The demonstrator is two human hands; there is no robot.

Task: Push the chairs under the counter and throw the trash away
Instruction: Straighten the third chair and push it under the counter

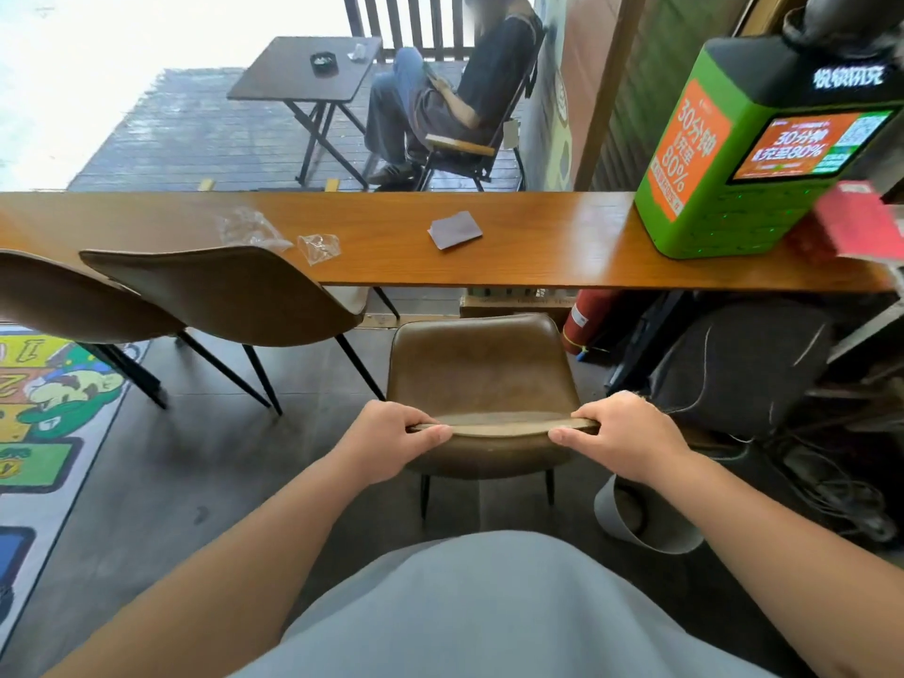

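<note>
A brown leather chair [482, 369] stands in front of me, its seat partly under the wooden counter [538, 247]. My left hand [391, 433] grips the left end of its backrest top edge, and my right hand [621, 433] grips the right end. To the left, a second brown chair [230, 296] and a third chair [58, 300] stand angled, their backs level with the counter's front edge. On the counter lie clear plastic wrappers [320, 247], another crumpled clear wrapper [249, 227] and a grey napkin [455, 230].
A green power-bank station [734, 163] and a red box [861, 222] stand at the counter's right end. A grey bin [641, 521], bags and cables crowd the floor on the right. A colourful rug [44, 413] lies left. Beyond the counter a person sits by a dark folding table [303, 71].
</note>
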